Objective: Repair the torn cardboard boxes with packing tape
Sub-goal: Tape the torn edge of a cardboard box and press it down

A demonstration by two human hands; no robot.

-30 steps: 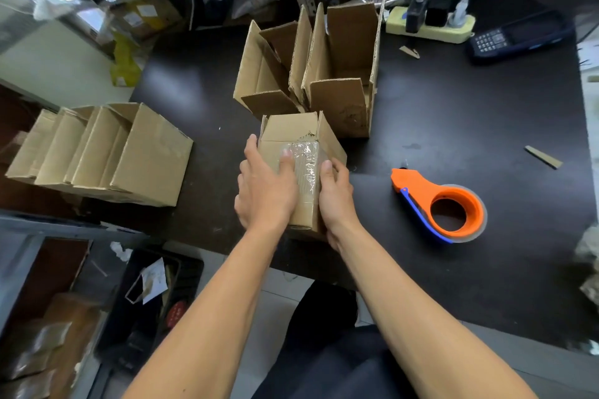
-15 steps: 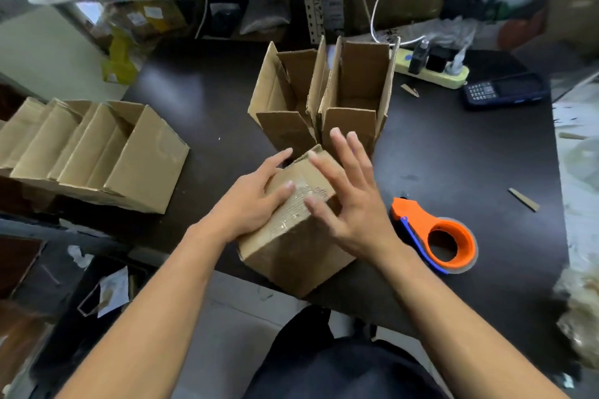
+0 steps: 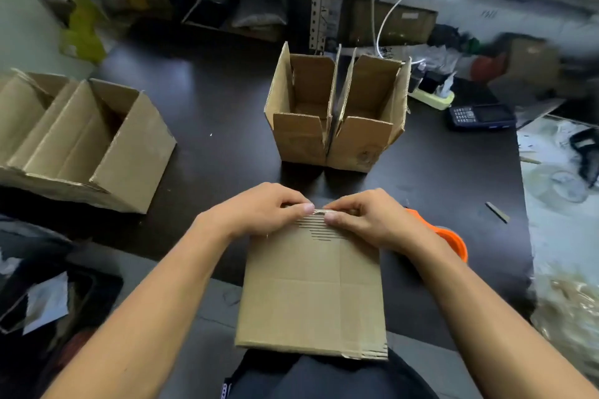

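Both hands, left (image 3: 259, 210) and right (image 3: 372, 220), grip pinched tight on the cardboard box's (image 3: 311, 295) torn far edge.

There were two hands, the left hand (image 3: 259, 209) and the right hand (image 3: 372, 220), both pinching the far edge of one cardboard box (image 3: 311, 288) that lay under them. Just beyond the hands stood two open boxes (image 3: 334, 113) side by side, touching. Well off to the left of the left hand sat a row of open boxes (image 3: 81, 139); one showed whole and at least one more behind it, the exact count cut off by the frame edge. Just to the right of the right hand was one orange tape dispenser (image 3: 452, 238), partly hidden by that wrist. Far beyond the right hand lay one dark handheld device (image 3: 481, 116) and one power strip (image 3: 432, 97).
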